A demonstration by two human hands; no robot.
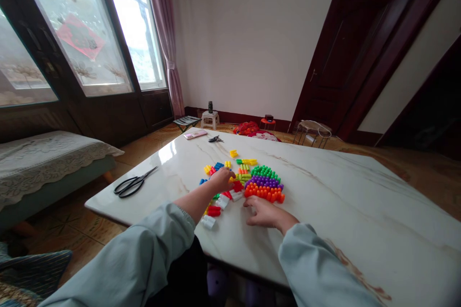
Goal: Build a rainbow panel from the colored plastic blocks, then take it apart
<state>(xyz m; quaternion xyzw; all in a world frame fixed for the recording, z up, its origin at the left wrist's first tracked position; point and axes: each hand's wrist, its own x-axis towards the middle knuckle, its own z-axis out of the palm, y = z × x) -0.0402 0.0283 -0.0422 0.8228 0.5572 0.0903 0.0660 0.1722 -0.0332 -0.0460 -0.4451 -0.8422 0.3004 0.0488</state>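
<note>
My left hand [222, 180] reaches into a loose pile of small plastic building blocks, its fingers curled down and drawn together. A bit of yellow shows at the fingertips; what they grip is mostly hidden. Red blocks [237, 186] and lime blocks [243, 177] lie just beyond. Near the front of the pile are white blocks [208, 221]. To the right stand neat rows of knobbed blocks: green [265, 172], purple [264, 182] and orange [264, 192]. My right hand [264, 213] is low over the tabletop in front of the orange row, thumb and fingers apart, holding nothing visible.
Black-handled scissors [134, 184] lie on the marble-look table [334, 192] at left. Toward the far edge are a pink phone-like object [195, 134] and dark keys [215, 139]. Stools, including a round one [312, 127], stand beyond. A bench [54, 153] is at left.
</note>
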